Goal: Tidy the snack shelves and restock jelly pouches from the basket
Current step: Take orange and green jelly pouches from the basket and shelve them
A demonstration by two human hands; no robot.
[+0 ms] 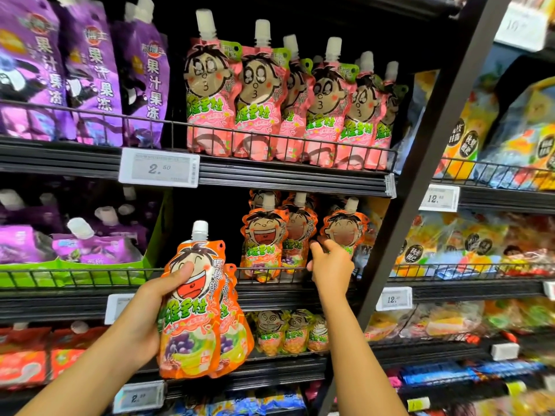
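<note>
Restocking partly done: left hand is gripping spare orange jelly pouches before the middle shelf; right hand, fingers curled, is touching shelved pouches at its right end; gap remaining leftward.

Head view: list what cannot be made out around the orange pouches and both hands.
- Held orange pouches: the front one covers those behind, so their count is unclear.
- Right hand: seen from behind at the shelved orange pouch; its fingertips are hidden, so any grip is unclear.
- Left hand: its fingers are hidden behind the pouches.
- Basket: outside the frame.
- Lower price tag: blurred digits.
</note>
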